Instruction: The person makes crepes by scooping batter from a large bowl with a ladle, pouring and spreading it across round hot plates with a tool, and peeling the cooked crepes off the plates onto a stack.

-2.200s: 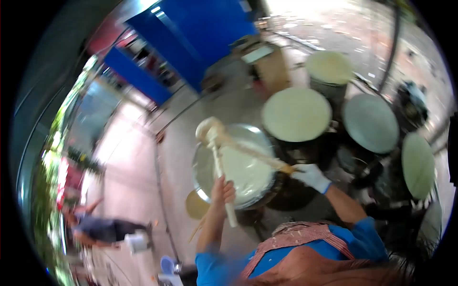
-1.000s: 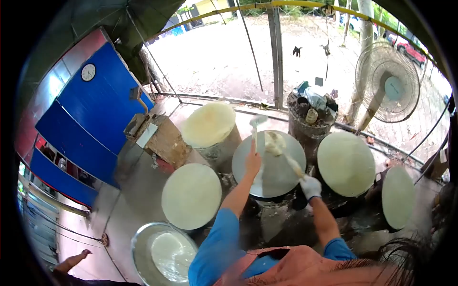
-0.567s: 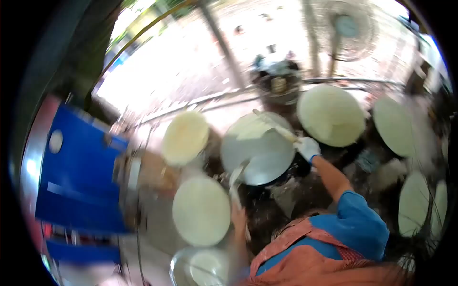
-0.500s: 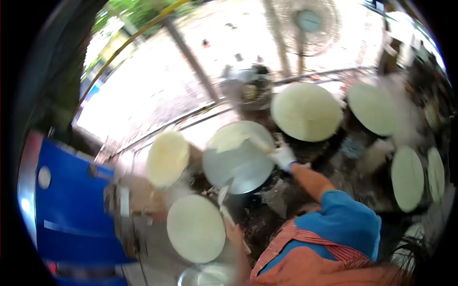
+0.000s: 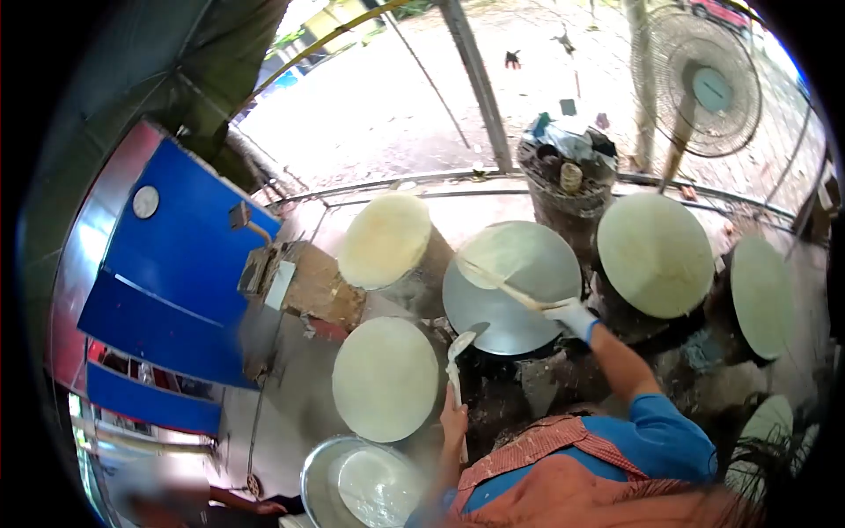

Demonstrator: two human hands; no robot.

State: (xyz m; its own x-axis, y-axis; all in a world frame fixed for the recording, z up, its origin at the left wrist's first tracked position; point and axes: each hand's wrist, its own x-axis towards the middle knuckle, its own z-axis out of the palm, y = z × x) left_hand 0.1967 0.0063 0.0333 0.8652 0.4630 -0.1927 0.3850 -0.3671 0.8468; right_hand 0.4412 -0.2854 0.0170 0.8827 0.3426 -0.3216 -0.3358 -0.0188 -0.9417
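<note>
A round metal griddle (image 5: 475,321) stands in front of me, with a pale layer of batter (image 5: 503,248) over its upper part. My right hand (image 5: 572,319), in a white glove, is closed on a long wooden spatula (image 5: 509,289). The spatula's far end lies across the griddle at the edge of the batter. My left hand (image 5: 453,424) grips the handle of a ladle (image 5: 458,348), its bowl coated with batter, just off the griddle's lower left edge. Below left, a metal basin (image 5: 317,471) holds pale batter (image 5: 378,487).
Round pale sheets lie on a drum at left (image 5: 385,239), nearer me (image 5: 385,378), and at right (image 5: 656,255). A cluttered drum (image 5: 568,198) and a fan (image 5: 709,88) stand behind. Blue panels (image 5: 176,255) flank the left. Another person's arm (image 5: 246,502) shows at lower left.
My view has swung left, so the scene sits farther right and looks sharper. Another person has come into view at lower left. Both hands keep hold of the spatula and ladle.
</note>
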